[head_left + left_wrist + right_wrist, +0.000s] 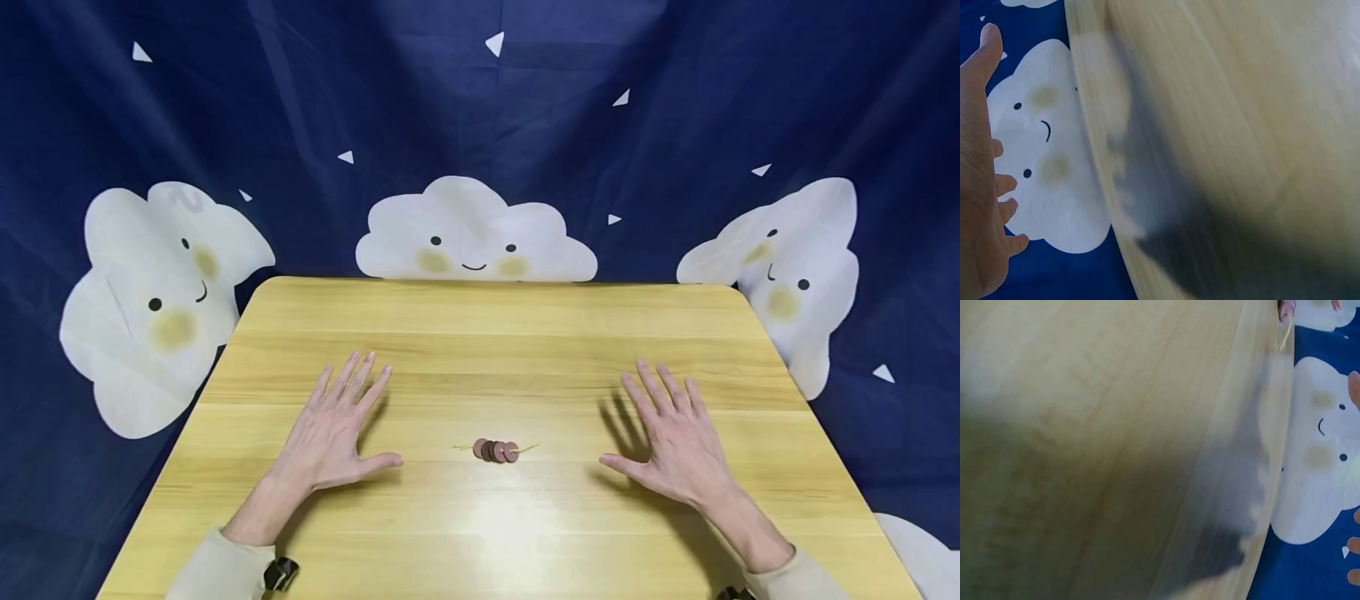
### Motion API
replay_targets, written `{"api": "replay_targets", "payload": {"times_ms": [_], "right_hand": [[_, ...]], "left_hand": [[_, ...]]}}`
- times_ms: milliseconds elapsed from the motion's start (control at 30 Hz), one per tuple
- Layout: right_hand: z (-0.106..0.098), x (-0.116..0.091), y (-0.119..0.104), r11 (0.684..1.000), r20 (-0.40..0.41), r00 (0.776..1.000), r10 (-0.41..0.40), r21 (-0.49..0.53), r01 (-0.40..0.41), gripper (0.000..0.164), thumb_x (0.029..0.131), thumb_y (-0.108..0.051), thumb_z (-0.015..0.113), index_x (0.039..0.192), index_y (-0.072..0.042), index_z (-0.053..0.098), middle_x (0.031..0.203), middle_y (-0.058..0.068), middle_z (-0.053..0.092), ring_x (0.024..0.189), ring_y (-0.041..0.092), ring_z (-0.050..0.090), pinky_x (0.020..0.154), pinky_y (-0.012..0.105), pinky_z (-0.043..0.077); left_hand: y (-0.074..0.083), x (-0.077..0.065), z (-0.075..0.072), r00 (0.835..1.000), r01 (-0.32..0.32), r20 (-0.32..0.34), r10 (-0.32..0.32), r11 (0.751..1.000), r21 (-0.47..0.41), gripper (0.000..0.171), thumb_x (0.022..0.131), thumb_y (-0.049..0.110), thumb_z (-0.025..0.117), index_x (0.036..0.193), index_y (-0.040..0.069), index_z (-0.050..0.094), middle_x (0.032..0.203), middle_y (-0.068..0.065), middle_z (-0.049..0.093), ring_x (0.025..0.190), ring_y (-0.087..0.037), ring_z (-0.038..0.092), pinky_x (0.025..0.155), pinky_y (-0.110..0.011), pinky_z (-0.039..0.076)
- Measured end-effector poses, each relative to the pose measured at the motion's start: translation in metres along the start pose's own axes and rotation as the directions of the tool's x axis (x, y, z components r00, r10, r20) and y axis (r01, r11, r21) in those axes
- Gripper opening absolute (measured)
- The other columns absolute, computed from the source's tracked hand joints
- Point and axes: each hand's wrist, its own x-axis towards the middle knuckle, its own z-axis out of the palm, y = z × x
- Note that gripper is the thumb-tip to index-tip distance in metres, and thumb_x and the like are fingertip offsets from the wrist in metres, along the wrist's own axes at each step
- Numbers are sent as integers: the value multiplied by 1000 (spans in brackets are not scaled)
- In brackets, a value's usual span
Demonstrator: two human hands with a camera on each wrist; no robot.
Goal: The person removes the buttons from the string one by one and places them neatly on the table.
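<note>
A short overlapping row of reddish-brown round discs lies on the wooden table, with a thin yellow cord sticking out at both ends. To its left, my left hand is spread with straight fingers, apart from the discs and holding nothing. My right hand is spread likewise to their right, also with nothing in it. Shadows fall on the table below both hands. In the right wrist view part of the discs shows at the top edge. The left wrist view shows the left hand from the side.
The light wooden table has rounded far corners. Behind it hangs a dark blue cloth printed with white clouds and small triangles. Both forearms wear light sleeves, with a black strap at the left wrist.
</note>
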Motion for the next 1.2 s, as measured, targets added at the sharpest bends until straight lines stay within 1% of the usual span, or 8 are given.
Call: {"api": "replay_targets", "payload": {"times_ms": [67, 167, 267, 433, 667, 867, 1000, 1200], "right_hand": [[-1, 3, -3, 1000, -9, 1000, -22, -5, 22, 119, 79, -98, 47, 162, -13, 41, 167, 18, 41, 154, 44, 37, 127, 63, 22], [-3, 7, -8, 998, -22, 998, -57, 7, 57, 118, 81, -99, 40, 161, -11, 43, 166, 18, 44, 151, 44, 40, 129, 58, 21], [-2, 11, -14, 996, -40, 995, -87, 33, 89, 116, 84, -97, 39, 159, -10, 45, 164, 17, 47, 148, 43, 44, 129, 56, 23], [2, 17, -26, 989, -61, 990, -128, 67, 131, 112, 85, -95, 42, 156, -8, 49, 158, 17, 53, 143, 42, 49, 120, 58, 34], [10, 25, -43, 971, -87, 975, -203, 110, 212, 98, 88, -86, 53, 147, -8, 58, 142, 13, 65, 129, 38, 59, 109, 57, 46], [16, 33, -60, 959, 2, 970, -242, 152, 239, 87, 89, -75, 65, 148, -11, 58, 140, 9, 65, 127, 31, 61, 110, 53, 49], [22, 37, -69, 954, 58, 962, -265, 161, 253, 83, 89, -70, 68, 147, -12, 59, 138, 8, 67, 126, 28, 62, 111, 52, 50], [33, 41, -79, 943, 100, 947, -305, 171, 286, 75, 89, -67, 70, 143, -14, 64, 132, 3, 69, 121, 23, 64, 108, 46, 53]], "left_hand": [[3, 2, -2, 1000, -5, -3, 5, 1000, -4, 125, 76, 95, 53, 168, 14, 26, 174, -19, 26, 159, -42, 31, 127, -62, 23], [9, 5, -6, 1000, -12, 7, 12, 1000, -7, 125, 76, 93, 57, 168, 14, 26, 174, -19, 26, 159, -42, 31, 127, -62, 25], [17, 9, -8, 999, -22, 23, 22, 999, -24, 124, 75, 89, 63, 167, 13, 28, 174, -19, 27, 160, -41, 30, 127, -62, 26], [30, 15, -8, 999, -40, 29, 42, 997, -64, 122, 76, 83, 70, 167, 12, 29, 172, -18, 31, 159, -40, 33, 127, -61, 28], [50, 23, 1, 996, -80, 15, 83, 990, -119, 117, 79, 79, 71, 165, 10, 32, 163, -19, 47, 150, -40, 46, 122, -58, 39], [64, 29, 12, 991, -107, 64, 120, 979, -171, 108, 84, 77, 68, 164, 12, 36, 158, -17, 52, 144, -38, 52, 120, -57, 42], [72, 32, 19, 984, -113, 113, 136, 974, -194, 100, 89, 76, 64, 163, 14, 38, 155, -14, 55, 141, -34, 55, 119, -55, 44], [80, 36, 29, 972, -143, 148, 180, 962, -231, 90, 92, 71, 65, 158, 13, 47, 146, -9, 61, 135, -27, 57, 115, -49, 46]]}}
